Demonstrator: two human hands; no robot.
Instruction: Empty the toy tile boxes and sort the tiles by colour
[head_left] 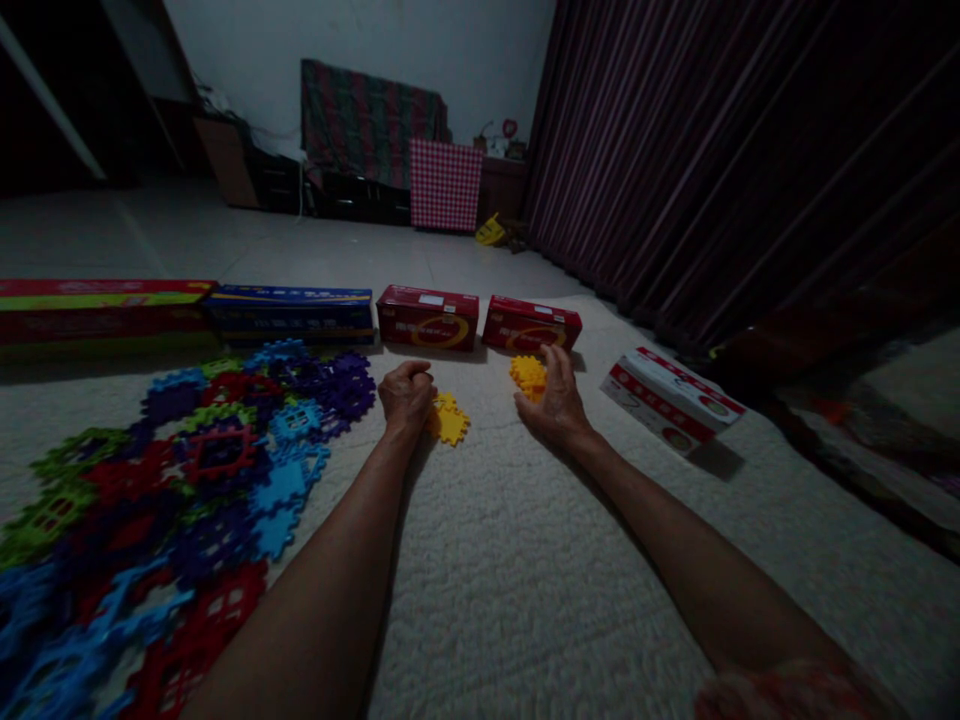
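My left hand (407, 402) is closed, its fingers curled round the left edge of a flat yellow toothed piece (451, 420) above the pale quilted mat (480, 560). To the right, my right hand (553, 402) has its thumb and fingers bent around the right side of some yellow pieces (527, 373), which look stacked. Left of my left hand spreads a large heap of interlocking plastic pieces (217, 450) in red, blue, purple and green.
A long red box (105, 312), a blue box (292, 315) and two small red boxes (427, 318) (531, 325) line the mat's far side. A white and red box (671, 400) stands at the right. Dark curtains (712, 150) hang beyond.
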